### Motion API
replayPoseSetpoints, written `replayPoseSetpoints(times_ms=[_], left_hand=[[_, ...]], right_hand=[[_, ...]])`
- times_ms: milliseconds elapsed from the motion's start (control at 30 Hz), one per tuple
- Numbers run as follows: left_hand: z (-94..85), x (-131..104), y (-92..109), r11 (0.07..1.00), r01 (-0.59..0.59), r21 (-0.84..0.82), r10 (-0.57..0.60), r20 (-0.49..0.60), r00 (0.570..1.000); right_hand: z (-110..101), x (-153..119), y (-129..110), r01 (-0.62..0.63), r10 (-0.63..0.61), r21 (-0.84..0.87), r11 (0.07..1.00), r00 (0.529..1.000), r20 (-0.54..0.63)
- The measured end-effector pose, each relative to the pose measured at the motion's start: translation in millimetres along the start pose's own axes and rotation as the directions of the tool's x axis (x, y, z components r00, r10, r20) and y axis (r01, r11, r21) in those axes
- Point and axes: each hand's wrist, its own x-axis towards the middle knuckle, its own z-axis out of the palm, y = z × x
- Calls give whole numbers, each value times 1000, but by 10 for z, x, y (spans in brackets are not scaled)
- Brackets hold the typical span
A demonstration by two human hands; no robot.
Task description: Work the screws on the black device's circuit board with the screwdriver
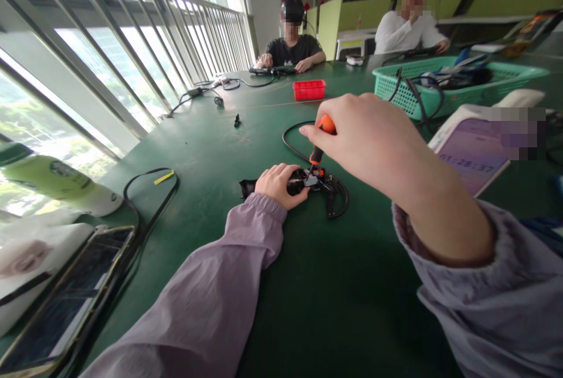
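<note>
My left hand is wrapped round a black cylindrical corded device lying on its side on the green table. At its right end the housing is opened, with wires, a small grey block and orange-red parts showing. My right hand grips an orange and black screwdriver from above. The screwdriver points down, its tip at the opened end; whether it sits in a screw is too small to tell. A black cord curls beside the device on the right.
A red tray and a small black part lie beyond my hands. To the right are a green basket of tools and a lit clock display. At left lie a phone, strap and bottle. Two people sit opposite.
</note>
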Motion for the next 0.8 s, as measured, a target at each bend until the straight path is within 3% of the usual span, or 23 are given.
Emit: replayPoseSetpoints(times_ms=[133, 367, 567, 800], left_hand=[[2, 1, 15, 1000, 1, 4, -1, -9, 1000], [2, 12, 24, 1000, 19, 20, -19, 19, 1000], [22, 11, -10, 1000, 6, 12, -6, 15, 1000], [30, 16, -18, 1000, -1, 2, 1, 15, 1000]], right_hand=[[14, -16, -28, -5, 5, 30, 1000, 1000, -17], [70, -41, -76, 20, -28, -83, 996, 995, -97], [84, -31, -110, 7, -18, -138, 990, 997, -79], [151, -47, -133, -9, 5, -37, 999, 994, -108]])
